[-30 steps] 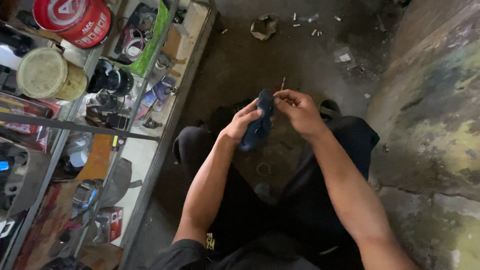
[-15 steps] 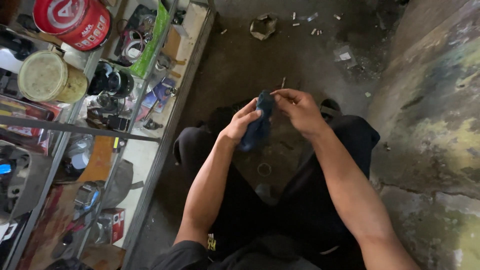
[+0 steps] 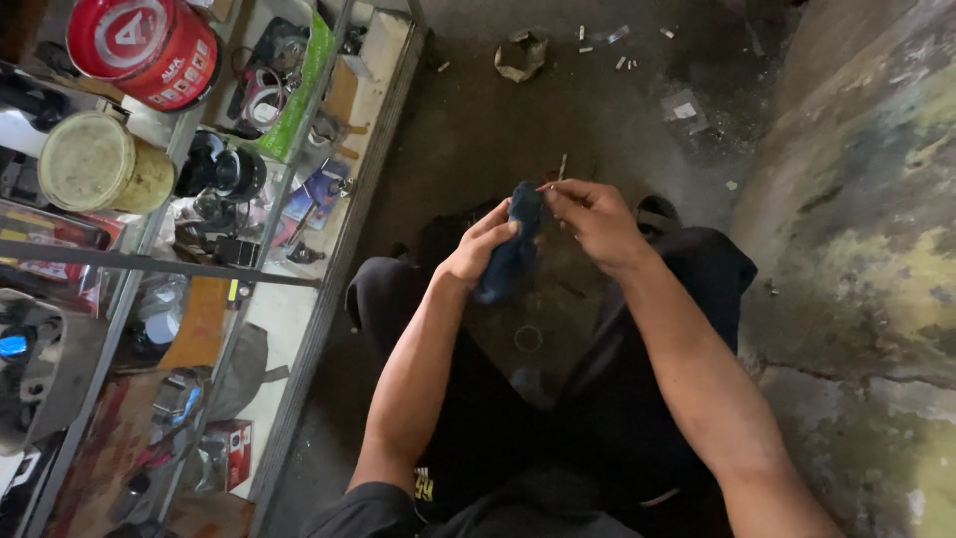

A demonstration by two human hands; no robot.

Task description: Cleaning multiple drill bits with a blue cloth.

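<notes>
Your left hand (image 3: pixel 478 249) is closed around a dark blue cloth (image 3: pixel 513 249), holding it in front of you above your knees. Your right hand (image 3: pixel 596 217) pinches a thin metal rod (image 3: pixel 554 179) against the cloth's top end; what the rod is, is too small to tell. Keep the left grip firm and the cloth wrapped snugly, so the rod does not slip. A shelf (image 3: pixel 329 259) with a red tin (image 3: pixel 149 45) stands at your left.
</notes>
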